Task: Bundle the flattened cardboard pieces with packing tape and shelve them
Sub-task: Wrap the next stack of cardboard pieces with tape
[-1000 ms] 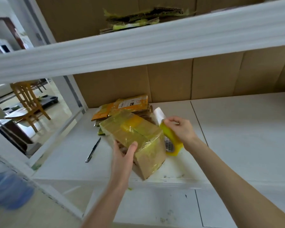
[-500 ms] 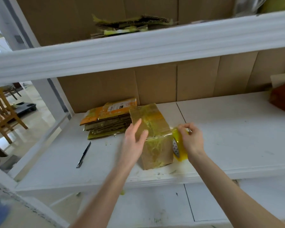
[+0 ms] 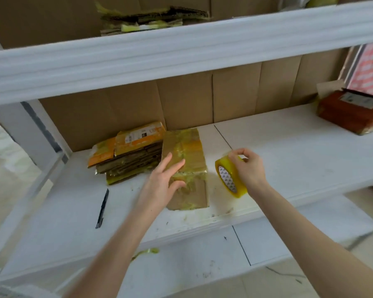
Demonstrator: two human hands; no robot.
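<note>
Head view: the taped cardboard bundle (image 3: 190, 151) is held flat by the left hand (image 3: 164, 181), fingers spread, near the front edge of the shelf (image 3: 289, 158). The tape roll (image 3: 228, 179) is pinched by the right hand (image 3: 248, 168) just beside it. Wrapping is judged done, and pushing the bundle back is called for next. Whether tape joins roll and bundle cannot be told.

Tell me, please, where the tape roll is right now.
Head view: the tape roll is in the right hand, over the shelf, just right of the taped cardboard bundle.

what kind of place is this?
Probably a storage or packing area, home or small shop: white multi-tier shelving backed with brown cardboard sheets, taped flattened-cardboard bundles on it, yellow packing tape roll in the right hand.
</note>
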